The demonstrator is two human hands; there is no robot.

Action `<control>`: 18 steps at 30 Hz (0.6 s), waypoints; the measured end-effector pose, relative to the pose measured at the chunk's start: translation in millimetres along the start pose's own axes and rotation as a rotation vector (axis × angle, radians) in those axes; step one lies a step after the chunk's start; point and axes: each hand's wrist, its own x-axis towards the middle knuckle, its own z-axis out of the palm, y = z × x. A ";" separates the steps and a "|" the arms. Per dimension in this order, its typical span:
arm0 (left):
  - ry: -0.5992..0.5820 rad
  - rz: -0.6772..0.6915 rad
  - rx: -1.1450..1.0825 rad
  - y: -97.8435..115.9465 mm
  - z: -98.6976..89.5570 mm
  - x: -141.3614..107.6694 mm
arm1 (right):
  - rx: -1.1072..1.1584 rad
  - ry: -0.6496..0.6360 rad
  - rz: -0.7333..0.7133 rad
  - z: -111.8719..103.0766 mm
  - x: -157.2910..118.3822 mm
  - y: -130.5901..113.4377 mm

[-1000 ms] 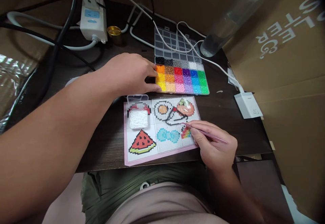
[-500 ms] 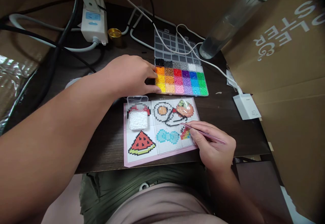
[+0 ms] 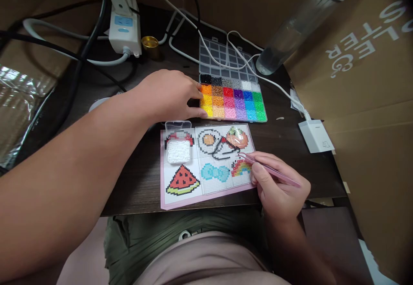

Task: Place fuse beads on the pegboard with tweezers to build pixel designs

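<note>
Two hands are busy on a dark desk [image 3: 138,177]. The right hand [image 3: 280,190] pinches a pair of pink tweezers [image 3: 271,171] like a pen, fingers closed around the shaft, with the tip down on the clear pegboard [image 3: 226,158] just above the little rainbow [image 3: 241,167] pattern. Whether a bead sits in the tip is too small to tell. The left hand [image 3: 169,95] rests flat against the left edge of the bead tray [image 3: 232,100], fingers loosely curled, thumb along the near edge, holding nothing, apparently just steadying it.

The beads look tiny, hard, light and slick, so they'd probably roll or flick away if squeezed too hard; best bet is gripping one gently across its sides or poking a tweezer tip into the hole. The pegboard lies on a pink pattern sheet [image 3: 180,201] with a watermelon [image 3: 182,180] design, and a small clear box of white beads [image 3: 178,150] sits on the sheet's top left. Bumping the board would likely scatter loose beads. A power strip [image 3: 124,24], gold cap [image 3: 150,43], clear bottle [image 3: 290,26] and white charger [image 3: 315,135] sit around the back and right.
</note>
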 end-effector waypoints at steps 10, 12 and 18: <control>-0.004 0.001 -0.051 3.0 -0.5 -0.7 | 0.027 0.067 0.028 -2.2 -6.8 2.5; -0.010 -0.003 -0.058 2.9 -0.4 -1.4 | 0.036 0.073 0.021 -2.4 -5.5 0.8; -0.050 -0.013 0.003 8.9 -6.8 -0.9 | -0.009 0.024 -0.083 -13.4 1.9 0.1</control>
